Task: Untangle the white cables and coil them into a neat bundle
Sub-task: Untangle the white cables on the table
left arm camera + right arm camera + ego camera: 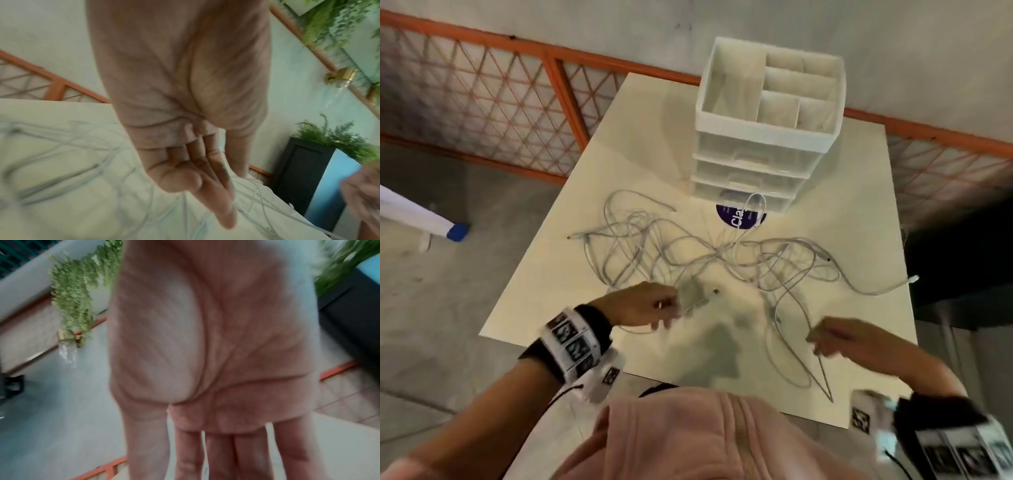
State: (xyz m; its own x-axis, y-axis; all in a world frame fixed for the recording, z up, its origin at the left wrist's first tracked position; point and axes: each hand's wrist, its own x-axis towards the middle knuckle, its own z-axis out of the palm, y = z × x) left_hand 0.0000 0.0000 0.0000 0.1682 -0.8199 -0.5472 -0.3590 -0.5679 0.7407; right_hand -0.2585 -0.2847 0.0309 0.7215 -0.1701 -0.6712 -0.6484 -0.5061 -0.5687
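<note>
A loose tangle of white cables (688, 250) sprawls across the middle of the white table (619, 137), with plug ends poking out left and right. My left hand (667, 313) hovers over the tangle's near edge beside a blurred plug end (702, 296). The left wrist view shows its fingers (216, 194) straight above cable strands (257, 194), gripping nothing. My right hand (816, 342) is at the near right, close to a cable loop (801, 370). In the right wrist view its fingers (226, 456) are straight and spread, holding nothing.
A white drawer organizer (767, 120) with open top compartments stands at the table's far side, a round purple sticker (736, 219) in front of it. An orange mesh railing (482, 102) runs behind. A black planter (304, 170) stands off the right edge.
</note>
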